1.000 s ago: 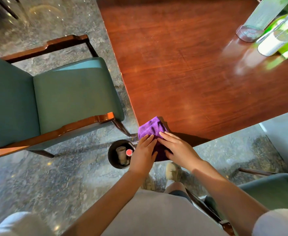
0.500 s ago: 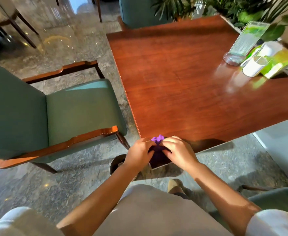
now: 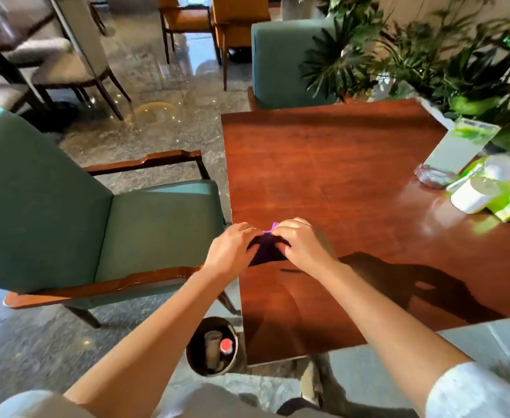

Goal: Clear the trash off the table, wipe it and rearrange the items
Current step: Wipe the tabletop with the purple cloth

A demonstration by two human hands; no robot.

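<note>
1. Table (image 3: 353,182) of polished reddish wood, filling the right half of the view, near left corner close to the person, dark arm shadows on its near part.
2. Green armchair (image 3: 76,212) with wooden armrests, drawn up along the table's left edge; second green chair (image 3: 278,64) at the far edge, leafy plants (image 3: 413,55) behind the far right corner.
3. Round trash bin (image 3: 213,346) on the stone floor, just beside the table's near left corner, holding a paper cup and something with a red cap.
4. Clear upright sign stand (image 3: 455,152) near the table's right edge, white cylindrical container (image 3: 476,194) lying tilted just beside it, against green packaging.
5. Left hand (image 3: 231,250) over the table's left edge, fingers curled, gripping the left side of the purple cloth (image 3: 267,250).
6. Right hand (image 3: 300,242) just beside it, fingers bent down, pinching the cloth's right side and top.
7. Cloth bunched small between both hands, mostly dark in their shade, one bright purple tip poking up between the fingertips; sits at the table's left edge, lower edge seemingly on the wood, well apart from the items on the right.
</note>
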